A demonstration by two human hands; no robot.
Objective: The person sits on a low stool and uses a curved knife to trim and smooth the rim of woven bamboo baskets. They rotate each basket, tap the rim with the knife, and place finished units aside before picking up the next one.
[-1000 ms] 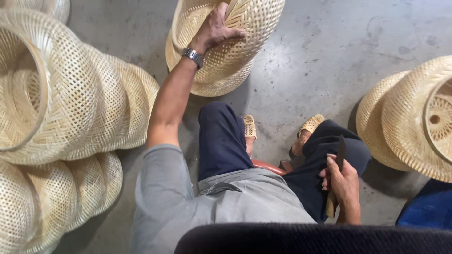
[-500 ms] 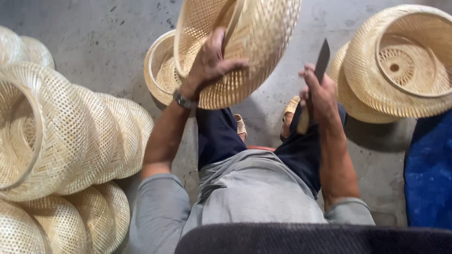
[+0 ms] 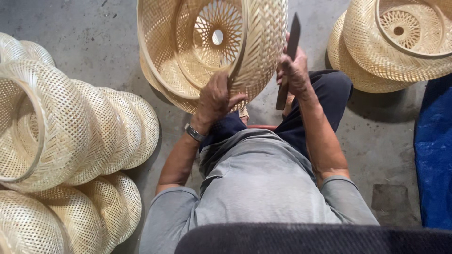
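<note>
In the head view, a person in a grey shirt and dark trousers sits over a grey concrete floor (image 3: 84, 28). The left hand (image 3: 217, 96) is closed on the rim of a pale woven bamboo basket (image 3: 212, 47), fingers curled over the edge and thumb pressed against the outer weave. The basket is held up in front of the knees and tilted so that its open mouth and the round hole in its star-patterned base face the camera. A silver wristwatch (image 3: 194, 133) sits on that wrist. Just right of the basket, the right hand (image 3: 294, 70) is wrapped tightly round the handle of a dark, flat-bladed knife (image 3: 289, 56), whose blade stands upright and lies close against the basket's outer wall; whether it touches the weave cannot be told.

Directly behind the held basket another of the same kind lies on the floor. Well left of the basket, a row of nested woven bamboo baskets (image 3: 70, 131) lies on its side, with more stacked below it. Well right of the basket, a smaller stack of similar baskets (image 3: 391, 42) rests by a blue tarpaulin (image 3: 435, 155).

As a judgement, work on this one basket is just starting: it is lifted and the blade is brought up, but no cut or trimmed sliver shows. Which pile is finished cannot be told.
</note>
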